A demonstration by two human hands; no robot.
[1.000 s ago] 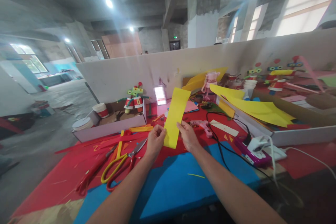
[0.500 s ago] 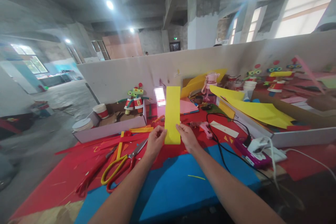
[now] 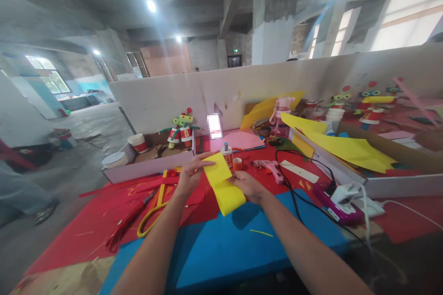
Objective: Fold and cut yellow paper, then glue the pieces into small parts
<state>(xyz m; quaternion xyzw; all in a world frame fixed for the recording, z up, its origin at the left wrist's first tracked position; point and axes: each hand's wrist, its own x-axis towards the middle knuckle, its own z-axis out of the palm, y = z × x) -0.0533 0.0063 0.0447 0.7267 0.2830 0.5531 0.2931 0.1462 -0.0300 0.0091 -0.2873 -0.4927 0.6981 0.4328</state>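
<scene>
A yellow paper strip (image 3: 218, 179) is held in the air over the table, bent so that its lower end curls round toward the right. My left hand (image 3: 191, 173) is closed on its upper left edge, with fingers lying across the paper. On the other side, my right hand (image 3: 248, 184) pinches the strip at its right edge near the curl; some of its fingers are hidden by the paper. Below lies a blue sheet (image 3: 221, 249) with a thin yellow scrap (image 3: 261, 233) on it. Scissors (image 3: 148, 221) with yellow and red handles lie left, partly hidden by my left forearm.
A pink glue gun (image 3: 272, 169) and black cable lie to the right, near a purple power strip (image 3: 337, 207). Boxes hold paper-cup figures (image 3: 182, 131) at left and yellow sheets (image 3: 346, 145) at right. Behind them runs a white partition (image 3: 173, 92). A person's leg (image 3: 24, 193) shows far left.
The yellow strip, held upright and flat before, is now lowered, tilted and bent into a curl. My left hand has moved left and up along it. A leg has come into view at the left.
</scene>
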